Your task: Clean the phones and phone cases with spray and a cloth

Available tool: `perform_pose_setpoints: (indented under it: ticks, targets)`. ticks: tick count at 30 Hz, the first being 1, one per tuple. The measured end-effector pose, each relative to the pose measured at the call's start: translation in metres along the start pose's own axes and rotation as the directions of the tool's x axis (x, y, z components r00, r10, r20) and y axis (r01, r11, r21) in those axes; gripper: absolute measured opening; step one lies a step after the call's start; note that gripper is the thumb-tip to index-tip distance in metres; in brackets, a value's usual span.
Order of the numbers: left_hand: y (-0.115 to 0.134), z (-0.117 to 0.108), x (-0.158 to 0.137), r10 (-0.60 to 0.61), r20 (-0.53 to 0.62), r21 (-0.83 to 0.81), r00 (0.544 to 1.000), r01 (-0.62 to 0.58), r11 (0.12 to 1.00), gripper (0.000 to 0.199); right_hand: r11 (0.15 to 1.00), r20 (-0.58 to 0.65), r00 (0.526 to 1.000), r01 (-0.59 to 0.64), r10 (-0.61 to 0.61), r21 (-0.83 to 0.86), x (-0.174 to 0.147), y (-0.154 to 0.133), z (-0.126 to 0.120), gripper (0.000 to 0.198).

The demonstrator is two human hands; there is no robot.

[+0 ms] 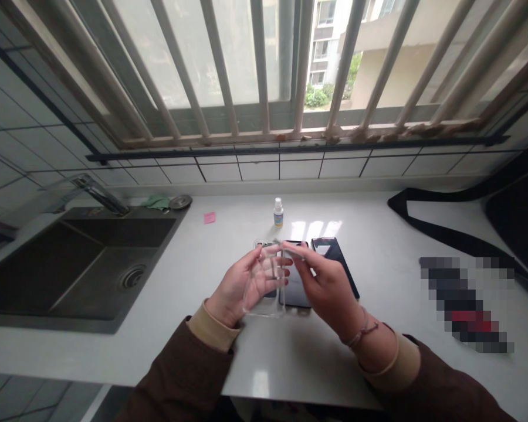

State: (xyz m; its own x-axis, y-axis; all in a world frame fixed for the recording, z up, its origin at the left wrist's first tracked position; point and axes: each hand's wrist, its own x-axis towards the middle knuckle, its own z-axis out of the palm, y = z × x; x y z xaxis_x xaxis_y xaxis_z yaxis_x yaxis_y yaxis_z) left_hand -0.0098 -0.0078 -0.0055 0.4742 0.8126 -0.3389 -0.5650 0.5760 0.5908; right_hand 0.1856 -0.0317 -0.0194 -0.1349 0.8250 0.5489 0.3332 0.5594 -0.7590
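A clear phone case (266, 310) rests in my left hand (250, 284), tilted over the counter; the fingers show through the see-through plastic and the thumb lies along its edge. At the case's upper right corner, my right hand (323, 278) has thumb and fingers pinched together. A thin, pale grey thing shows at those fingertips, too blurred to name. Below the hands, a dark phone (297, 298) lies on the counter, partly covered by them. To its right is another black phone (345, 266). Something dark with camera lenses shows behind the case, mostly hidden.
A small white-capped bottle (278, 214) stands behind the phones on the white counter (193, 340). Left of it lies a pink sticky note (209, 218). A dark sink (92, 275) with a faucet (99, 196) is at left; a black strap (444, 228) and a blurred-out item (464, 305) lie at right.
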Motion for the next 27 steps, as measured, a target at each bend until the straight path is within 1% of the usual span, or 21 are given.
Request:
perform_pose_setpoints:
  ticks: [1,2,4,6,8,11,12,13,14,15,16,17,18,19,20,21,22,23,24,25,27]
  targets:
    - [0.0,0.0,0.001,0.029,-0.024,-0.035,0.999,-0.029,0.999,0.045,0.995,0.08,0.992,0.099,-0.097,-0.021,-0.002,-0.001,0.002,0.038]
    - [0.0,-0.001,0.002,0.059,-0.066,-0.063,0.996,-0.063,0.996,0.043,0.981,0.146,0.973,0.189,-0.182,-0.039,-0.003,-0.002,0.005,0.039]
    - [0.001,-0.003,0.003,0.106,-0.174,-0.069,0.979,-0.119,0.99,0.042,0.949,0.215,0.934,0.307,-0.286,-0.072,-0.006,-0.005,0.008,0.04]
    - [0.004,-0.006,0.004,0.134,-0.267,-0.041,0.954,-0.15,0.988,0.043,0.925,0.244,0.908,0.37,-0.341,-0.082,-0.008,-0.008,0.009,0.04]
    - [0.008,-0.008,0.004,0.166,-0.316,-0.035,0.934,-0.186,0.982,0.044,0.905,0.277,0.878,0.421,-0.391,-0.055,-0.008,-0.012,0.008,0.039]
    - [0.013,-0.01,0.003,0.206,-0.315,-0.056,0.927,-0.235,0.97,0.046,0.878,0.333,0.823,0.478,-0.46,0.031,-0.009,-0.02,0.006,0.036]
    - [0.014,-0.01,0.003,0.213,-0.304,-0.053,0.928,-0.24,0.969,0.046,0.874,0.332,0.814,0.481,-0.476,0.073,-0.009,-0.022,0.006,0.035]
    - [0.015,-0.009,0.002,0.219,-0.296,-0.044,0.93,-0.242,0.969,0.046,0.879,0.321,0.82,0.462,-0.475,0.121,-0.01,-0.025,0.006,0.035]
    - [0.015,-0.008,0.001,0.23,-0.295,-0.029,0.928,-0.249,0.968,0.046,0.896,0.296,0.846,0.41,-0.444,0.171,-0.012,-0.027,0.006,0.035]
    - [0.015,-0.007,0.0,0.24,-0.294,-0.012,0.925,-0.255,0.967,0.046,0.92,0.259,0.89,0.325,-0.376,0.218,-0.013,-0.028,0.006,0.035]
    - [0.014,-0.005,-0.001,0.246,-0.289,0.003,0.925,-0.256,0.967,0.045,0.943,0.212,0.939,0.212,-0.269,0.258,-0.014,-0.028,0.006,0.033]
    - [0.013,-0.004,-0.002,0.246,-0.279,0.012,0.928,-0.253,0.967,0.046,0.955,0.154,0.979,0.084,-0.132,0.285,-0.014,-0.027,0.006,0.03]
    - [0.012,-0.003,-0.003,0.236,-0.252,0.014,0.939,-0.24,0.971,0.047,0.952,0.082,0.996,-0.041,0.017,0.302,-0.013,-0.023,0.006,0.027]
    - [0.011,-0.003,-0.004,0.21,-0.205,0.012,0.956,-0.212,0.977,0.051,0.938,0.0,0.988,-0.146,0.153,0.314,-0.012,-0.019,0.005,0.026]
    - [0.01,-0.002,-0.005,0.166,-0.14,0.011,0.976,-0.166,0.986,0.057,0.921,-0.084,0.962,-0.222,0.261,0.319,-0.01,-0.014,0.004,0.027]
    - [0.009,-0.002,-0.006,0.111,-0.064,0.017,0.992,-0.11,0.994,0.063,0.905,-0.159,0.926,-0.278,0.342,0.322,-0.007,-0.009,0.003,0.029]
    - [0.009,-0.002,-0.007,0.052,0.011,0.035,0.999,-0.053,0.998,0.069,0.894,-0.213,0.896,-0.311,0.389,0.322,-0.004,-0.004,0.001,0.032]
    - [0.008,-0.001,-0.009,-0.006,0.076,0.066,0.997,0.001,0.998,0.075,0.89,-0.246,0.875,-0.339,0.418,0.306,-0.001,0.001,0.0,0.035]
    - [0.007,0.0,-0.01,-0.06,0.125,0.107,0.99,0.047,0.993,0.078,0.892,-0.262,0.866,-0.355,0.426,0.279,0.001,0.004,-0.001,0.037]
    - [0.005,0.001,-0.012,-0.107,0.157,0.152,0.982,0.083,0.985,0.079,0.9,-0.258,0.871,-0.358,0.417,0.247,0.002,0.005,-0.001,0.037]
    - [0.002,0.004,-0.015,-0.203,0.192,0.245,0.96,0.154,0.957,0.079,0.924,-0.201,0.909,-0.329,0.366,0.195,0.002,0.005,0.0,0.035]
